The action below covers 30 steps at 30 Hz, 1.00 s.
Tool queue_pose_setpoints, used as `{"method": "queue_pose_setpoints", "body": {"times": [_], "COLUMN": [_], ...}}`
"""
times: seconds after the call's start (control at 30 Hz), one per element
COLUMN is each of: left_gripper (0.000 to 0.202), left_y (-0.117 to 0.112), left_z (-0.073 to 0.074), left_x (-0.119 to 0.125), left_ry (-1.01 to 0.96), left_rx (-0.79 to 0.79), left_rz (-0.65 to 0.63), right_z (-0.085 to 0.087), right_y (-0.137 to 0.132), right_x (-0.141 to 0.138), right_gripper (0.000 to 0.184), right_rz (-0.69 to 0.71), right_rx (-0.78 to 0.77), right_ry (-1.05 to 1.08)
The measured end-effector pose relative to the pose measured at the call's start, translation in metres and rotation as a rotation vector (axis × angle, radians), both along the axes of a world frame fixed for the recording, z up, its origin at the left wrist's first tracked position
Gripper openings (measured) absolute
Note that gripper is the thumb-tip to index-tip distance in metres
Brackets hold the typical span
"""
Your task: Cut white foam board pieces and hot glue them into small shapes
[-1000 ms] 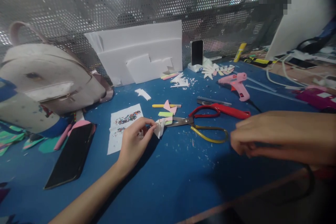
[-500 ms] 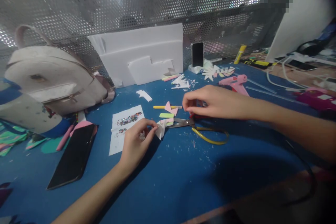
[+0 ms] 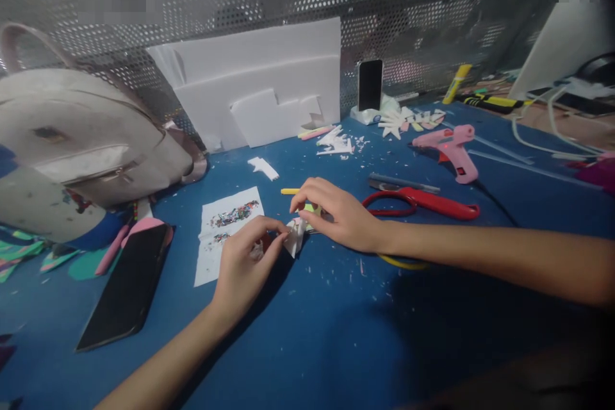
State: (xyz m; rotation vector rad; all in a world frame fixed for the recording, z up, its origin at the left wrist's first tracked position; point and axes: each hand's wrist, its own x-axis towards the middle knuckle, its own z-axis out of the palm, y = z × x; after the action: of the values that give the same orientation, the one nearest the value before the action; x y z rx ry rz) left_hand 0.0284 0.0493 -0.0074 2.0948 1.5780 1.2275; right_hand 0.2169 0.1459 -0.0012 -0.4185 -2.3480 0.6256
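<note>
My left hand (image 3: 250, 259) pinches a small folded white piece (image 3: 294, 240) between thumb and fingertips, low over the table. Just to its right is my right hand (image 3: 336, 214), palm down, fingers curved and slightly apart, with nothing visible in them. The right hand covers the blades of the scissors; the red handle loop (image 3: 390, 204) shows behind it and the yellow handle loop (image 3: 403, 262) in front. A light green scrap (image 3: 314, 209) and a yellow stick (image 3: 289, 191) are partly hidden under the right fingers.
A paper with glitter (image 3: 230, 214) lies left, near a dark phone (image 3: 127, 291) and a backpack (image 3: 86, 134). White foam boards (image 3: 259, 90) lean at the back. On the right are a red-handled cutter (image 3: 439, 203), a pink glue gun (image 3: 454, 147) and foam offcuts (image 3: 336, 141).
My right hand has moved left and toward me, from beside the scissors' handles to close by the folded white piece. My left hand keeps its pinch. The view has shifted slightly.
</note>
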Motion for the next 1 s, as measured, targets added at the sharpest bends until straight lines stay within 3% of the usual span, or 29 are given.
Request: {"method": "queue_pose_setpoints", "body": {"times": [0.43,1.0], "left_gripper": [0.010,0.011], "left_y": [-0.0006,0.0016], "left_z": [0.0004,-0.0015], "left_x": [-0.0007,-0.0003], "left_ry": [0.000,0.005], "left_rx": [-0.012,-0.006], "left_rz": [0.007,0.020], "right_z": [-0.0049,-0.0054], "right_y": [0.0011,0.0026], "right_x": [0.0005,0.0002], "right_gripper": [0.008,0.008], "right_rz": [0.012,0.003], "right_rx": [0.110,0.036], "right_ry": [-0.029,-0.029]}}
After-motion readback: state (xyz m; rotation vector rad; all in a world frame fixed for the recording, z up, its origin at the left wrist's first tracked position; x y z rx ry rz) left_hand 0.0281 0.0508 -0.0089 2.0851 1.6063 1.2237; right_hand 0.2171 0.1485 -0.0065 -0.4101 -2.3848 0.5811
